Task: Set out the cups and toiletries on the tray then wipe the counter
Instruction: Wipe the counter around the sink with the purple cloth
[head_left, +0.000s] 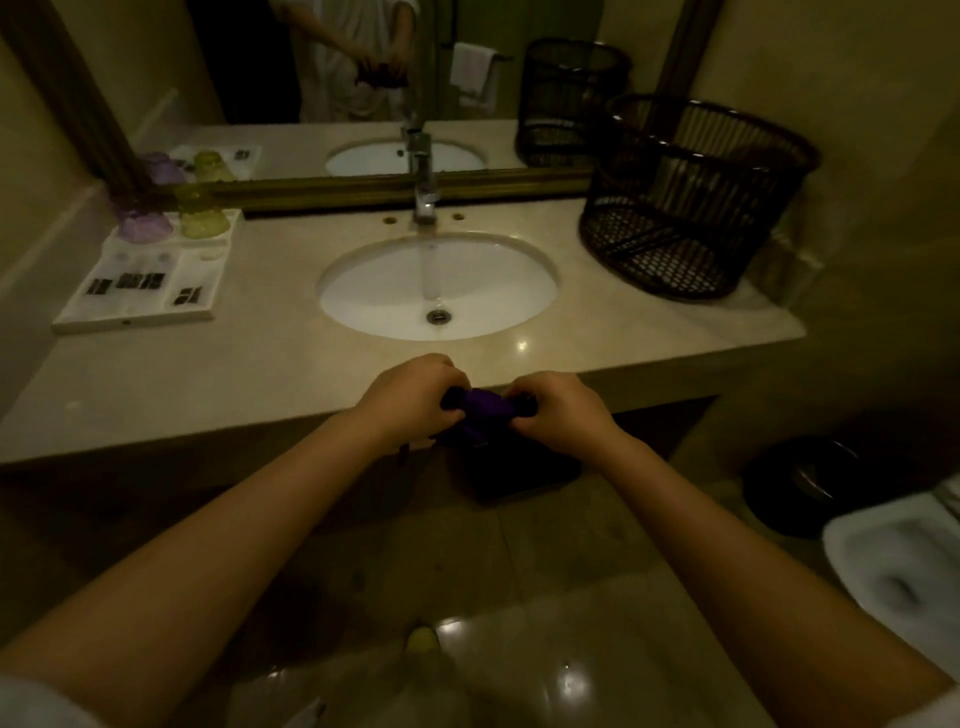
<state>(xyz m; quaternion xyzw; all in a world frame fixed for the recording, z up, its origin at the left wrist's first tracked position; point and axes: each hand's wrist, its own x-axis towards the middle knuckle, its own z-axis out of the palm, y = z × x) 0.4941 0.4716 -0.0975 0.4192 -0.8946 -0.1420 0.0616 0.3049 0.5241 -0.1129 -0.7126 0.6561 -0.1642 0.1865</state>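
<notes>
Two hands' fingers clutching purple cloth (480, 415) at beige counter (260, 374) edge, tap (425, 176) running into sink (374, 291), dim bathroom

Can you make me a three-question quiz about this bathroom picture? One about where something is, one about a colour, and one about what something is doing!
1. Where is the tray?
A. left of the sink
B. inside the sink
C. on the floor

2. What colour is the cloth in the hands?
A. white
B. purple
C. orange

3. What is the tap doing?
A. it is off
B. it is running
C. it is wrapped in a towel

Answers:
1. A, the tray sits on the counter to the left of the sink.
2. B, the left hand and right hand hold a purple cloth between them.
3. B, a stream of water falls from the tap into the sink.
</notes>
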